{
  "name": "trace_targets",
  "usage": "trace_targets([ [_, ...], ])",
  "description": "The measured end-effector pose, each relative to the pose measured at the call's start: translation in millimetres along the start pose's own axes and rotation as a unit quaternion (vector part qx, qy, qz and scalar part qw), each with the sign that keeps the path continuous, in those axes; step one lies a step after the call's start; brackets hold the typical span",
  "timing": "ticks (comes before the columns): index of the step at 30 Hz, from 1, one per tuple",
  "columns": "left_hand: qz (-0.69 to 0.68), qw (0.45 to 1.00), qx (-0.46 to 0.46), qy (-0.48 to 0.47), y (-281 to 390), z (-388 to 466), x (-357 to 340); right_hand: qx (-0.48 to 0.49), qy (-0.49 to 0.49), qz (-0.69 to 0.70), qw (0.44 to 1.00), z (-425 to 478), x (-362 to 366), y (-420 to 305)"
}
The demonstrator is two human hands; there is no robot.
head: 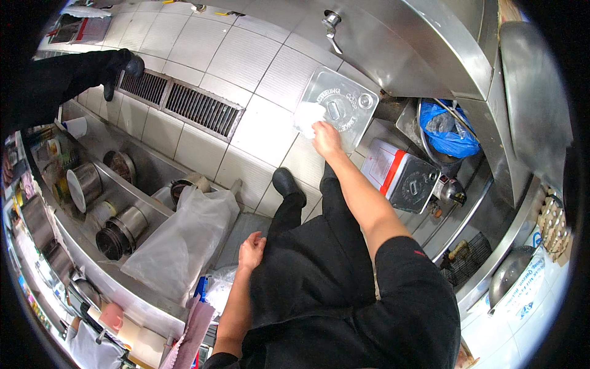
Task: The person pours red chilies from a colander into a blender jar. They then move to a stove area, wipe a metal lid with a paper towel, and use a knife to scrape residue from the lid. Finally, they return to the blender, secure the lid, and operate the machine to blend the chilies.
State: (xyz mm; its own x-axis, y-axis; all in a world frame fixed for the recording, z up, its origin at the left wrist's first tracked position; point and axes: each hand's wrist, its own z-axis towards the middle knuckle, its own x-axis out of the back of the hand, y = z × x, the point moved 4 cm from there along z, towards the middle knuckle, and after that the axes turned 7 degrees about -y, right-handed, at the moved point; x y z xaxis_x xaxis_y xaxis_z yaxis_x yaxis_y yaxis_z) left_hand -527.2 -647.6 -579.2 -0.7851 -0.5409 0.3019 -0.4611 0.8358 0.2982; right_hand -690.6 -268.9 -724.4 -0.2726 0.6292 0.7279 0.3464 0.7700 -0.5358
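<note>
My right hand (326,138) grips a white cloth or wad of tissue (309,116) and presses it on the near left edge of a square metal tin (343,104) with an embossed top and a round cap. The tin stands on the tiled floor in front of my feet. My left hand (252,250) hangs beside my left thigh, its fingers loosely curled, with no object visible in it. Close to that hand lies a translucent plastic bag (189,235) over the edge of the steel shelving.
A second tin with a red band (389,173) stands right of my feet, near a bin lined with a blue bag (447,129). Steel pots (126,226) fill the left lower shelf. A floor drain grate (184,104) lies ahead; another person's dark-clad leg (69,76) is at upper left.
</note>
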Motion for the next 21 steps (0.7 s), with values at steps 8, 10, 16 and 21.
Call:
trace_targets([
  [8, 0.024, 1.000, 0.002, 0.007, 1.1, -1.1, 12.1, -0.070, 0.105, -0.122, 0.984, 114.8, 111.5, 45.9],
  [10, -0.002, 1.000, -0.010, 0.013, -14.0, -2.0, 4.7, -0.111, 0.030, -0.150, 0.982, 91.1, 129.3, 46.4],
  [16, 0.021, 1.000, 0.010, -0.002, 7.0, -10.3, 9.9, -0.163, 0.021, -0.100, 0.981, -33.5, 47.4, 102.0],
  [21, 0.034, 0.998, -0.060, 0.002, 58.0, -15.4, 14.2, -0.155, -0.177, 0.011, 0.972, -72.1, 18.3, 38.4],
])
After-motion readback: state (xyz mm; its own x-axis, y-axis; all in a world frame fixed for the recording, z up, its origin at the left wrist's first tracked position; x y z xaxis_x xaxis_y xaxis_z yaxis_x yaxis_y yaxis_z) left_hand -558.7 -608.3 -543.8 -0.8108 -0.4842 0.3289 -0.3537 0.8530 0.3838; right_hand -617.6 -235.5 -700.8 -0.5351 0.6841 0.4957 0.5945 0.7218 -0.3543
